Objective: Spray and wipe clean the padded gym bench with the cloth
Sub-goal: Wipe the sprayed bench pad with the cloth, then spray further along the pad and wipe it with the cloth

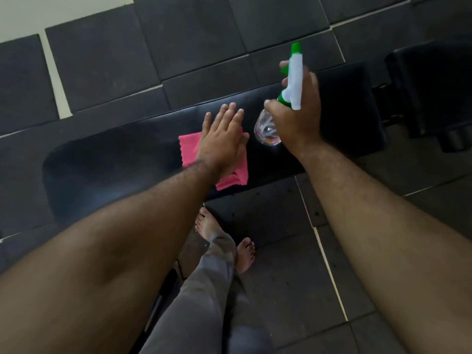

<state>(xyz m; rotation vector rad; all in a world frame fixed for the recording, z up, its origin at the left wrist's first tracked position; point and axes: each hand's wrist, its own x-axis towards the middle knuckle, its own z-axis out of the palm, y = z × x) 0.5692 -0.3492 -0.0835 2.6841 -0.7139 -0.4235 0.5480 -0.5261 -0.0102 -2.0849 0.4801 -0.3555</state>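
Observation:
A long black padded bench [115,159] runs across the view from lower left to upper right. A pink cloth [187,146] lies flat on its middle. My left hand [222,139] rests palm down on the cloth with fingers straight and spread. My right hand [298,113] grips a clear spray bottle [265,129] with a white and green trigger head, held just above the bench to the right of the cloth, its nozzle pointing away from me.
Dark rubber floor tiles [102,62] surround the bench, with pale floor at the top left. Another black padded piece [434,93] stands at the far right. My bare feet [245,254] and grey trouser leg are just below the bench's near edge.

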